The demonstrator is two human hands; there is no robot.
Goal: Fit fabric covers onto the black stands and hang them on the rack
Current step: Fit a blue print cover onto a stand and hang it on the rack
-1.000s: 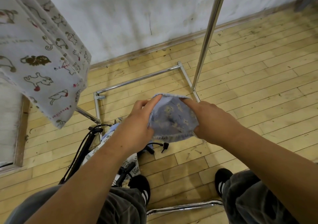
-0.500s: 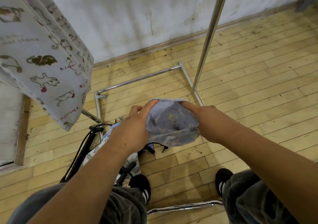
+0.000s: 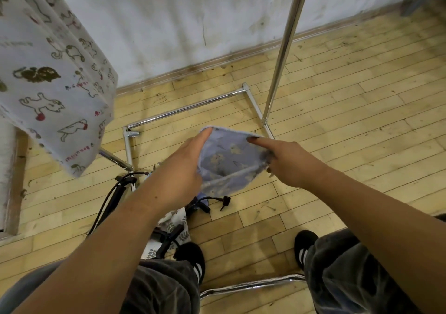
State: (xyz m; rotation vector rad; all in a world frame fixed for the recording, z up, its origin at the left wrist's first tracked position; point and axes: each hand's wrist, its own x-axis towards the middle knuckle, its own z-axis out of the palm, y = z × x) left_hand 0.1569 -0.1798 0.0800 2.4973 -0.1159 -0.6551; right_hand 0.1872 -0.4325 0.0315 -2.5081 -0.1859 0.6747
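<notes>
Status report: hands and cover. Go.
Left hand, right hand both grip pale blue floral fabric cover, held open. Black metal stands on floor below. Nothing blocking.

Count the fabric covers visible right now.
3: a blue cover held by left hand and right hand; a cat-print cover hanging upper left; a leaf-print cover on the floor. Others may be hidden.

Reaching forward with both bare forearms, angled toward each other. Holding the left edge of a fabric cover (image 3: 229, 161) in the left grip (image 3: 179, 169), back of hand facing up. Pinching the right edge in the right grip (image 3: 287, 163), index finger straight, other fingers curled.
</notes>
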